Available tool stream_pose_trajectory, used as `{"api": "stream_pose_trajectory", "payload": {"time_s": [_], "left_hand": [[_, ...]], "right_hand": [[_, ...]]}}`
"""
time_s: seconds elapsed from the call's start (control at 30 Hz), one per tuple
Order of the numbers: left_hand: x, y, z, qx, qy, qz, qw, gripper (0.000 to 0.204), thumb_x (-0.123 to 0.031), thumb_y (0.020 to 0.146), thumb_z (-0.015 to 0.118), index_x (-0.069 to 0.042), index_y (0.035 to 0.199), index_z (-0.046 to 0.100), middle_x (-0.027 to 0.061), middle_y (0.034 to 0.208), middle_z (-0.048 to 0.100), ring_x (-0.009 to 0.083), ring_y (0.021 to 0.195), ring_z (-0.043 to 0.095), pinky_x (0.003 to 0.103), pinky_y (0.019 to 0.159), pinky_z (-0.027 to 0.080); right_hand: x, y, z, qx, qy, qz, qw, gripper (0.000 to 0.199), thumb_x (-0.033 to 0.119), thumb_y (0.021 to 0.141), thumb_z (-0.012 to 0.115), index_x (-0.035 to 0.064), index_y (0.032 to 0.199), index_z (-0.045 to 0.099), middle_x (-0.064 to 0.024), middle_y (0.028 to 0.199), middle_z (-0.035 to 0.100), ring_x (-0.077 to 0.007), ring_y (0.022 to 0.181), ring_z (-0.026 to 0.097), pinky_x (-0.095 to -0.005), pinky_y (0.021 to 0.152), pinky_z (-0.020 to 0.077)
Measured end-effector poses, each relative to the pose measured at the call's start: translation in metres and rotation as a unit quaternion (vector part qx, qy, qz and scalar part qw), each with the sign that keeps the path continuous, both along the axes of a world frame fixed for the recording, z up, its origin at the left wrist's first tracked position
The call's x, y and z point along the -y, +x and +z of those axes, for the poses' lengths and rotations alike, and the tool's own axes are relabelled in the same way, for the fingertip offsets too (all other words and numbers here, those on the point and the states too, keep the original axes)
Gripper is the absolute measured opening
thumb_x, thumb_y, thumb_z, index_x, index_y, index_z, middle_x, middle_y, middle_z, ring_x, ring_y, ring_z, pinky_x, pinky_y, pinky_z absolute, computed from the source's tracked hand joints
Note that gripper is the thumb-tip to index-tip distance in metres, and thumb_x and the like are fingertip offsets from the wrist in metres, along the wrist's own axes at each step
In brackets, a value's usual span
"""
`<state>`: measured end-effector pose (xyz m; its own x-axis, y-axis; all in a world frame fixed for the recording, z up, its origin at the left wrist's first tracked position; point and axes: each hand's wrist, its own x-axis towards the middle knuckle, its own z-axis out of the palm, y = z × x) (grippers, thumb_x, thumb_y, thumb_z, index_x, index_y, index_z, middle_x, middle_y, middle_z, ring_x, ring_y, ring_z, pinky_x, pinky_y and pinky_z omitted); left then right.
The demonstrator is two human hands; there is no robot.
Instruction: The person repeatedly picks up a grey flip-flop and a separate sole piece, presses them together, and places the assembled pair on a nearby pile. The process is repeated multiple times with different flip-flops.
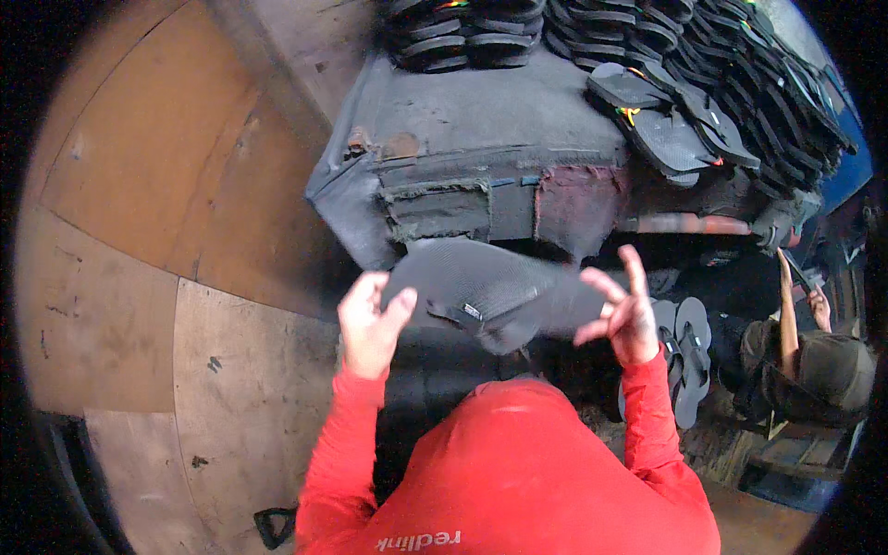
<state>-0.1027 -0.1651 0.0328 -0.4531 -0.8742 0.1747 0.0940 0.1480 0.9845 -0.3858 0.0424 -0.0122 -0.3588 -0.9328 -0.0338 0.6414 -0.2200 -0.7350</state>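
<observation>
Dark grey flip-flops (467,273) hang in front of my chest, blurred by motion. They overlap, so I cannot tell exactly how many there are; a small pale tag shows on a strap. My left hand (367,324) grips their left end, thumb on the near side. My right hand (622,310) is at their right end with its fingers spread. Whether those fingertips touch the sole is unclear. Both hands are just short of a worn, dark padded bench (462,111), whose front edge carries frayed cloth patches (578,208).
Stacks of black flip-flops (610,28) line the bench's back and right side. Some loose flip-flops (661,120) lie before them. Another pair (689,361) is low on my right. A seated person (814,370) at far right holds a dark flat object. Brown wooden panels (157,185) cover the left.
</observation>
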Motion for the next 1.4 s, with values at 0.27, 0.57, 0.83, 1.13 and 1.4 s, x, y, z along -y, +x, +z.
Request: {"api": "stream_pose_trajectory", "payload": {"time_s": [0.27, 0.57, 0.83, 1.13, 1.4], "left_hand": [[0.025, -0.085, 0.01, -0.138, 0.059, 0.028, 0.988, 0.037, -0.022, 0.098, 0.066, 0.001, 0.126, 0.057, 0.0046, 0.11, 0.064, 0.0109, 0.095, 0.059, 0.027, 0.083, 0.049], [-0.078, -0.063, -0.088, -0.113, 0.245, -0.134, 0.954, 0.05, -0.013, 0.099, 0.061, 0.002, 0.141, 0.037, 0.0152, 0.131, 0.059, 0.0206, 0.117, 0.06, 0.037, 0.097, 0.052], [-0.067, -0.067, -0.085, -0.177, 0.281, -0.061, 0.941, 0.029, -0.012, 0.1, 0.059, 0.003, 0.121, 0.048, 0.0136, 0.117, 0.064, 0.0204, 0.106, 0.065, 0.039, 0.091, 0.056], [-0.057, -0.057, -0.076, -0.164, 0.332, -0.122, 0.921, 0.028, -0.009, 0.1, 0.055, 0.005, 0.124, 0.048, 0.0153, 0.121, 0.061, 0.0229, 0.106, 0.065, 0.043, 0.085, 0.061], [-0.022, -0.113, -0.006, -0.205, 0.309, -0.124, 0.92, 0.034, -0.015, 0.103, 0.051, 0.004, 0.131, 0.046, 0.0188, 0.126, 0.06, 0.0321, 0.109, 0.066, 0.043, 0.092, 0.059]], "right_hand": [[0.057, 0.091, -0.019, -0.083, 0.048, 0.077, 0.992, 0.053, 0.013, 0.093, 0.067, 0.0043, 0.138, 0.041, -0.0133, 0.119, 0.061, -0.0234, 0.082, 0.067, -0.035, 0.056, 0.0592], [0.103, 0.071, -0.03, -0.065, 0.141, -0.055, 0.986, 0.031, 0.03, 0.105, 0.05, 0.0041, 0.119, 0.061, -0.0019, 0.11, 0.065, -0.0097, 0.096, 0.057, -0.0275, 0.089, 0.0461], [0.096, 0.034, 0.003, -0.439, 0.103, -0.288, 0.845, 0.06, 0.014, 0.09, 0.072, 0.0082, 0.143, 0.045, -0.0087, 0.136, 0.051, -0.0198, 0.116, 0.055, -0.0332, 0.09, 0.0498], [0.061, -0.039, 0.044, -0.59, 0.082, -0.424, 0.682, 0.061, 0.007, 0.083, 0.078, 0.0057, 0.138, 0.052, -0.0124, 0.14, 0.052, -0.0252, 0.122, 0.054, -0.035, 0.092, 0.0502], [-0.016, -0.207, 0.143, -0.859, 0.374, -0.324, 0.131, 0.073, -0.007, 0.077, 0.062, 0.0237, 0.142, 0.051, -0.0137, 0.145, 0.049, -0.0408, 0.136, 0.041, -0.0453, 0.111, 0.0376]]}}
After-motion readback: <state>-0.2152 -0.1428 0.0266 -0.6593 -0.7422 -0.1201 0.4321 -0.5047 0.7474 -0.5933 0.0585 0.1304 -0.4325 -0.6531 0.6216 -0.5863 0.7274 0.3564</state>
